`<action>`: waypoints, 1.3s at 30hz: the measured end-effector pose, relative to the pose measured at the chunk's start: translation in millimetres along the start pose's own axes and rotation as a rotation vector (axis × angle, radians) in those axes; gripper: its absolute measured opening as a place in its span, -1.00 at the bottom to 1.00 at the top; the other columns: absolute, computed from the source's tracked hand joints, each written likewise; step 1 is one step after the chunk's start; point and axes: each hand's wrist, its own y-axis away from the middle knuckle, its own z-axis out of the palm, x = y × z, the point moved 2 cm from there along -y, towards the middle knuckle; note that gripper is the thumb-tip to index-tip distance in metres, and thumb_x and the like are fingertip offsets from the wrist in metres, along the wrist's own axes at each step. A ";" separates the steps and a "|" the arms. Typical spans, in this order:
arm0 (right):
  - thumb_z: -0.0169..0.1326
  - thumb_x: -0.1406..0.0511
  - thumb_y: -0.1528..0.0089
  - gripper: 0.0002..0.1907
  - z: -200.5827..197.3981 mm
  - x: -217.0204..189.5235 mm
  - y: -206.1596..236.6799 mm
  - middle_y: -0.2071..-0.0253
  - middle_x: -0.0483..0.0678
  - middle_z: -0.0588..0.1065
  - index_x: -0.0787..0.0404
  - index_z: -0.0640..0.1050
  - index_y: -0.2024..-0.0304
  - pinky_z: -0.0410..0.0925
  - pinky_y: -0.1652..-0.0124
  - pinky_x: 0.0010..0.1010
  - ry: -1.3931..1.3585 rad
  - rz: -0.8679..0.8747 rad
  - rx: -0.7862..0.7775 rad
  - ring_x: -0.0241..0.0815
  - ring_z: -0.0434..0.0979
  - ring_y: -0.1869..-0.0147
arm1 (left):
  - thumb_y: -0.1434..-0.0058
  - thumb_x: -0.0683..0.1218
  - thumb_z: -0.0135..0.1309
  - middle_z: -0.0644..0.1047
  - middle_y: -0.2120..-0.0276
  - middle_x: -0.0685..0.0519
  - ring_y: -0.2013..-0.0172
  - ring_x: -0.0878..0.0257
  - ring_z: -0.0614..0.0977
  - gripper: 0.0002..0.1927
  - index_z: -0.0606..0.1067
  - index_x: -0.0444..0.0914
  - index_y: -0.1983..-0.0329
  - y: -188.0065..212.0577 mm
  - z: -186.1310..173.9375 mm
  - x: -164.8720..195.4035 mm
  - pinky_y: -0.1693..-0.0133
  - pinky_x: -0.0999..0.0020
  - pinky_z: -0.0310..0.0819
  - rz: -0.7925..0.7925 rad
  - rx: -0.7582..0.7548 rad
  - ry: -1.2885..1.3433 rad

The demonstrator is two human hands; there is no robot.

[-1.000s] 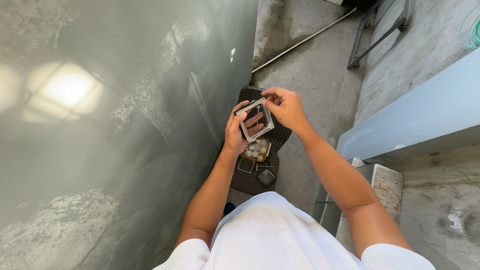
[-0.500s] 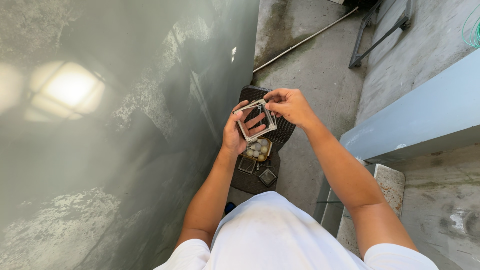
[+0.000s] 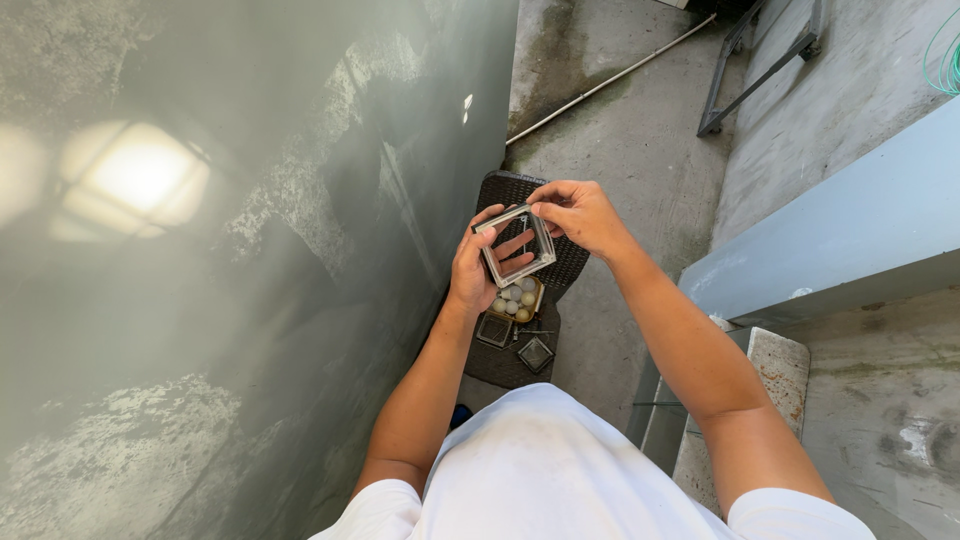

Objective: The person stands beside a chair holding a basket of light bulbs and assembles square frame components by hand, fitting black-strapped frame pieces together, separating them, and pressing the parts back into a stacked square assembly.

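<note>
A small square metal frame with an open middle is held up in front of me, well above the floor. My left hand supports it from below and from the left, fingers showing through the opening. My right hand pinches its top right corner. Directly beneath on the floor lies a dark woven mat with a small box of pale round pieces and two small dark square parts.
A large glossy grey-green panel fills the left side. The concrete floor carries a thin white pipe and a dark metal frame. A pale blue ledge and a concrete block stand at right.
The frame has been turned slightly in my hands and my right hand has shifted along its top edge; both arms stay in the same place.
</note>
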 end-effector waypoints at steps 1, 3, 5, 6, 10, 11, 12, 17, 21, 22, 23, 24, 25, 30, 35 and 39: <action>0.22 0.35 -0.24 -0.83 0.3 -0.1 -0.1 0.37 -0.14 0.59 0.27 0.66 0.13 0.47 0.36 -0.57 -0.012 0.002 -0.004 -0.41 0.54 0.37 | -0.28 0.04 0.04 0.35 -0.30 -0.18 -0.21 -0.19 0.52 -0.39 0.22 -0.23 -0.35 0.4 -0.4 -0.3 -0.04 -0.03 0.63 0.000 -0.003 0.004; 0.22 0.35 -0.24 -0.82 -0.2 -0.9 0.1 0.35 -0.13 0.60 0.27 0.66 0.13 0.49 0.35 -0.57 -0.034 0.009 -0.010 -0.41 0.56 0.36 | -0.27 0.05 0.03 0.35 -0.30 -0.17 -0.21 -0.20 0.51 -0.39 0.23 -0.21 -0.35 0.5 -0.9 -1.3 -0.04 -0.08 0.62 -0.019 -0.007 0.047; 0.23 0.33 -0.23 -0.77 -0.5 -1.8 1.5 0.34 -0.14 0.59 0.26 0.64 0.06 0.49 0.34 -0.57 -0.058 0.000 -0.037 -0.41 0.56 0.35 | -0.27 0.06 0.02 0.35 -0.30 -0.17 -0.21 -0.22 0.50 -0.40 0.24 -0.19 -0.34 0.1 -1.0 -2.3 -0.04 -0.12 0.61 -0.027 -0.008 0.084; 0.23 0.32 -0.23 -0.74 -0.7 -2.3 2.3 0.33 -0.14 0.58 0.25 0.64 0.03 0.49 0.34 -0.56 -0.069 -0.006 -0.051 -0.41 0.56 0.34 | -0.26 0.07 0.02 0.35 -0.30 -0.17 -0.21 -0.23 0.50 -0.41 0.25 -0.19 -0.33 -0.2 -1.1 -2.1 -0.04 -0.15 0.61 -0.024 -0.007 0.099; 0.22 0.28 -0.23 -0.65 -4.1 2.1 13.8 0.28 -0.19 0.55 0.22 0.56 -0.06 0.45 0.32 -0.57 -0.069 -0.017 -0.035 -0.43 0.52 0.31 | -0.27 0.08 0.02 0.34 -0.30 -0.16 -0.22 -0.25 0.49 -0.41 0.25 -0.20 -0.32 -1.3 -2.7 1.5 -0.04 -0.15 0.60 0.020 0.016 0.104; 0.22 0.27 -0.23 -0.66 -4.8 5.3 17.5 0.29 -0.18 0.54 0.24 0.56 -0.04 0.44 0.33 -0.55 -0.043 0.003 -0.017 -0.41 0.51 0.32 | -0.27 0.08 0.02 0.34 -0.30 -0.17 -0.22 -0.25 0.49 -0.40 0.26 -0.21 -0.32 -0.9 -3.5 2.9 -0.05 -0.15 0.60 0.034 0.029 0.097; 0.23 0.26 -0.24 -0.66 -4.8 8.7 19.6 0.30 -0.18 0.53 0.26 0.56 -0.02 0.43 0.35 -0.54 -0.017 0.022 0.001 -0.40 0.50 0.33 | -0.27 0.08 0.02 0.34 -0.30 -0.17 -0.23 -0.25 0.49 -0.40 0.26 -0.21 -0.33 -1.4 -4.0 4.8 -0.05 -0.15 0.60 0.050 0.041 0.090; 0.25 0.31 -0.25 -0.75 1.0 29.0 27.0 0.32 -0.10 0.57 0.34 0.60 0.09 0.48 0.30 -0.52 -0.050 0.050 -0.037 -0.35 0.56 0.32 | -0.26 0.07 0.03 0.33 -0.32 -0.18 -0.24 -0.24 0.48 -0.40 0.25 -0.19 -0.33 -3.4 -4.0 9.2 -0.07 -0.13 0.60 0.100 0.072 0.063; 0.21 0.35 -0.26 -0.78 1.3 37.3 24.3 0.29 -0.07 0.61 0.35 0.61 0.08 0.53 0.23 -0.50 -0.124 0.050 -0.025 -0.32 0.64 0.27 | -0.26 0.08 0.03 0.33 -0.33 -0.15 -0.25 -0.24 0.47 -0.40 0.25 -0.18 -0.32 -5.9 -4.2 10.9 -0.09 -0.17 0.57 0.095 0.068 0.082; 0.20 0.35 -0.26 -0.77 0.9 38.4 24.2 0.28 -0.06 0.61 0.35 0.61 0.07 0.53 0.22 -0.50 -0.135 0.050 -0.028 -0.32 0.65 0.26 | -0.25 0.09 0.02 0.34 -0.33 -0.14 -0.25 -0.24 0.47 -0.40 0.26 -0.18 -0.32 -6.3 -4.5 11.1 -0.10 -0.18 0.56 0.090 0.064 0.092; 0.20 0.34 -0.26 -0.76 0.6 39.4 24.2 0.28 -0.06 0.61 0.35 0.61 0.05 0.54 0.21 -0.50 -0.144 0.049 -0.032 -0.31 0.65 0.25 | -0.26 0.09 0.02 0.34 -0.34 -0.14 -0.25 -0.24 0.47 -0.41 0.26 -0.17 -0.32 -7.0 -5.0 11.2 -0.10 -0.20 0.55 0.083 0.063 0.100; 0.20 0.34 -0.26 -0.75 0.6 40.2 24.3 0.27 -0.05 0.62 0.35 0.61 0.04 0.54 0.20 -0.50 -0.154 0.049 -0.037 -0.31 0.65 0.23 | -0.26 0.09 0.02 0.34 -0.34 -0.13 -0.25 -0.25 0.47 -0.41 0.26 -0.16 -0.32 -7.6 -5.4 11.6 -0.11 -0.22 0.53 0.077 0.064 0.108; 0.20 0.34 -0.26 -0.75 1.0 41.3 24.5 0.26 -0.05 0.61 0.35 0.61 0.04 0.54 0.20 -0.49 -0.166 0.047 -0.039 -0.31 0.65 0.23 | -0.26 0.10 0.01 0.35 -0.34 -0.12 -0.25 -0.25 0.46 -0.42 0.26 -0.16 -0.32 -7.8 -6.2 11.7 -0.11 -0.23 0.52 0.072 0.066 0.115; 0.23 0.32 -0.26 -0.75 1.9 47.5 21.7 0.26 -0.05 0.60 0.33 0.60 0.04 0.54 0.23 -0.46 -0.257 0.068 -0.061 -0.30 0.63 0.25 | -0.28 0.10 -0.01 0.35 -0.35 -0.10 -0.26 -0.26 0.45 -0.43 0.27 -0.15 -0.32 -10.4 -7.6 12.6 -0.13 -0.27 0.49 0.063 0.073 0.145; 0.20 0.30 -0.29 -0.80 2.5 54.5 19.1 0.29 -0.10 0.57 0.28 0.60 0.09 0.54 0.29 -0.45 -0.394 0.102 -0.003 -0.32 0.60 0.30 | -0.28 0.11 -0.02 0.36 -0.34 -0.10 -0.27 -0.28 0.45 -0.42 0.27 -0.16 -0.32 -13.0 -7.3 16.7 -0.13 -0.29 0.49 0.071 0.074 0.165; 0.22 0.31 -0.27 -0.80 4.3 56.3 20.1 0.29 -0.11 0.57 0.28 0.60 0.09 0.52 0.30 -0.46 -0.360 0.041 0.019 -0.34 0.56 0.31 | -0.28 0.11 -0.03 0.37 -0.33 -0.10 -0.27 -0.28 0.45 -0.43 0.28 -0.16 -0.32 -14.3 -6.6 17.5 -0.13 -0.29 0.49 0.076 0.078 0.161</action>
